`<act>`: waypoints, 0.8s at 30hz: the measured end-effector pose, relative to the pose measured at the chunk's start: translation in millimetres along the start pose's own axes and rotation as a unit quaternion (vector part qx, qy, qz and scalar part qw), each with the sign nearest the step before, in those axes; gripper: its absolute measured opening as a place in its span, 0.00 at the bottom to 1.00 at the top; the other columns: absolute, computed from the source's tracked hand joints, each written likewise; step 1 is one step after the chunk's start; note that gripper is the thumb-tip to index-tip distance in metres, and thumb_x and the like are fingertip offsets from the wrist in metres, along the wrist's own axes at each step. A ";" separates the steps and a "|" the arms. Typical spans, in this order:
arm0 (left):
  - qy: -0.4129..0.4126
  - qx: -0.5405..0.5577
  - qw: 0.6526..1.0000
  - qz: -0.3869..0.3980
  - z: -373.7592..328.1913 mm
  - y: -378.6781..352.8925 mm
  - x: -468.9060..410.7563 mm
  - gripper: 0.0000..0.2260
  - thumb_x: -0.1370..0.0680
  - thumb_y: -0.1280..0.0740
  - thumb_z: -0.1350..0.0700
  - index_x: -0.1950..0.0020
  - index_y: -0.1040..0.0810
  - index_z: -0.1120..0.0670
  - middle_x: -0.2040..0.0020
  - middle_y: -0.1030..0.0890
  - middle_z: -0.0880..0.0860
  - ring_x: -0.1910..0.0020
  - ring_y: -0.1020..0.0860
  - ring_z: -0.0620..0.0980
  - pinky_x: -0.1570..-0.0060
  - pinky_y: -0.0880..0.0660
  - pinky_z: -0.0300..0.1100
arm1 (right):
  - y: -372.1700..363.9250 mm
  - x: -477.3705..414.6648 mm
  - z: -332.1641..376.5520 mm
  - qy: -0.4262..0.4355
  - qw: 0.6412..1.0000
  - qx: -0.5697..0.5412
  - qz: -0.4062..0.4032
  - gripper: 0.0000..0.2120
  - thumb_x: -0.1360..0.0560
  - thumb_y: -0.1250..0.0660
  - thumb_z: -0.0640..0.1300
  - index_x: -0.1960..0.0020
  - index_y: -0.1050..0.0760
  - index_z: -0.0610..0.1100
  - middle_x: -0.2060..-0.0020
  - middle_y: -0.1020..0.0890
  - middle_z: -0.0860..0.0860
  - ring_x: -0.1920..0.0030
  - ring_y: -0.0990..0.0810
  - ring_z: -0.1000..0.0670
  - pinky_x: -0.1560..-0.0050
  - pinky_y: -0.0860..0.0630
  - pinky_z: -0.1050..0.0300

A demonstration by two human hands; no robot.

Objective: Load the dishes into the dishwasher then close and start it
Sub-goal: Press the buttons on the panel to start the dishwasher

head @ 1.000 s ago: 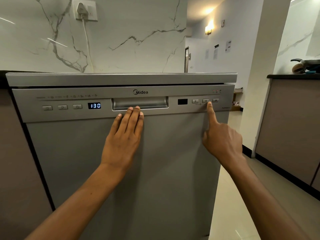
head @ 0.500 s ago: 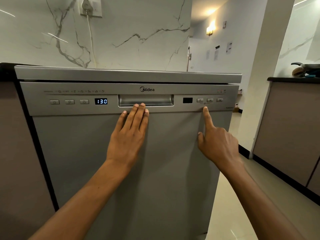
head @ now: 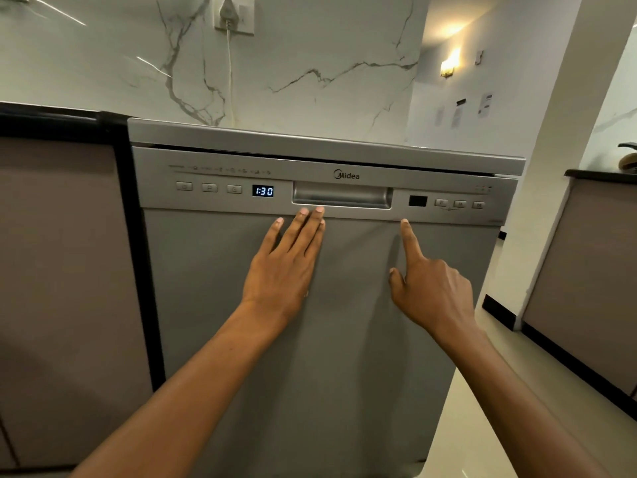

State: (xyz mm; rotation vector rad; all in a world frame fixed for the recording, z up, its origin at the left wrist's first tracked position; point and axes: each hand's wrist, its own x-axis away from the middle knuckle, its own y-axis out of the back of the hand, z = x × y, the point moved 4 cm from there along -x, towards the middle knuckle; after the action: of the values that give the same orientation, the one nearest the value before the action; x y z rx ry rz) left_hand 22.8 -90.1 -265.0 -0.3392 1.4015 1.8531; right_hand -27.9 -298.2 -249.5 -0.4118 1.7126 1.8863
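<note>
The grey dishwasher stands with its door closed, and no dishes are in sight. Its blue display reads 1:30. My left hand lies flat on the door, fingertips touching the panel edge just below the recessed handle. My right hand holds nothing; its index finger is stretched out and the other fingers are curled. That fingertip sits at the lower edge of the control panel, below and left of the three right-hand buttons. Three more buttons sit left of the display.
A brown cabinet under a black countertop adjoins the dishwasher on the left. A plugged wall socket hangs above on the marble wall. Another counter stands at the right across a strip of pale floor.
My right index finger has come off the right-hand button and dropped down and left to the panel's lower edge. My left hand stays flat on the door. The display still reads 1:30.
</note>
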 end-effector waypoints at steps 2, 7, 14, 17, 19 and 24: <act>0.005 -0.004 1.000 0.005 14.2 -6.0 13.3 0.50 0.21 0.33 0.43 0.20 0.69 0.58 0.20 0.72 0.56 0.20 0.68 0.55 0.20 0.61 0.55 | -2.5 2.7 7.6 0.006 1.000 -0.002 0.001 0.38 0.18 0.42 0.54 0.19 0.64 0.56 0.73 0.26 0.50 0.75 0.26 0.50 0.72 0.29 0.57; 0.058 0.021 0.998 -0.015 57.3 -10.2 41.5 0.50 0.24 0.32 0.38 0.18 0.61 0.58 0.17 0.61 0.58 0.18 0.60 0.57 0.20 0.57 0.57 | -8.8 8.1 28.4 0.028 1.000 0.003 -0.001 0.37 0.18 0.42 0.55 0.18 0.62 0.55 0.72 0.26 0.51 0.74 0.26 0.51 0.72 0.31 0.57; 0.131 0.007 0.991 -0.005 111.1 -17.8 76.0 0.51 0.25 0.32 0.34 0.18 0.56 0.60 0.18 0.60 0.61 0.18 0.57 0.60 0.21 0.49 0.61 | -12.8 12.3 76.2 0.098 0.994 -0.041 -0.011 0.37 0.20 0.37 0.53 0.18 0.51 0.48 0.21 0.40 0.44 0.21 0.45 0.41 0.28 0.31 0.41; 0.152 0.013 0.988 0.011 127.3 -25.4 82.3 0.51 0.25 0.34 0.33 0.18 0.59 0.60 0.18 0.62 0.60 0.18 0.58 0.59 0.21 0.50 0.61 | -7.6 5.6 99.6 0.134 0.990 -0.030 -0.034 0.38 0.20 0.36 0.53 0.18 0.51 0.45 0.18 0.52 0.44 0.18 0.55 0.42 0.23 0.43 0.40; 0.162 0.022 0.986 0.024 133.5 -30.0 82.7 0.51 0.24 0.36 0.32 0.19 0.62 0.59 0.18 0.65 0.59 0.18 0.59 0.58 0.21 0.51 0.61 | -7.7 -1.3 108.9 0.140 0.989 -0.029 -0.037 0.38 0.20 0.37 0.52 0.18 0.53 0.44 0.18 0.54 0.45 0.19 0.58 0.43 0.21 0.47 0.40; 0.159 0.030 0.986 0.042 132.9 -34.4 80.8 0.47 0.21 0.43 0.32 0.21 0.70 0.56 0.20 0.70 0.58 0.19 0.65 0.58 0.21 0.55 0.61 | -14.7 -6.4 113.9 0.129 0.991 -0.016 -0.040 0.37 0.19 0.41 0.52 0.17 0.55 0.43 0.18 0.54 0.46 0.18 0.56 0.46 0.21 0.49 0.39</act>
State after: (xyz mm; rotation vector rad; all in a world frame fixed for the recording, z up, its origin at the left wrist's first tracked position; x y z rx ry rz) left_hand 24.1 66.9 -291.5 -0.5737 1.7056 1.8794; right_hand 1.5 -187.3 -241.9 -0.7536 1.7998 1.8711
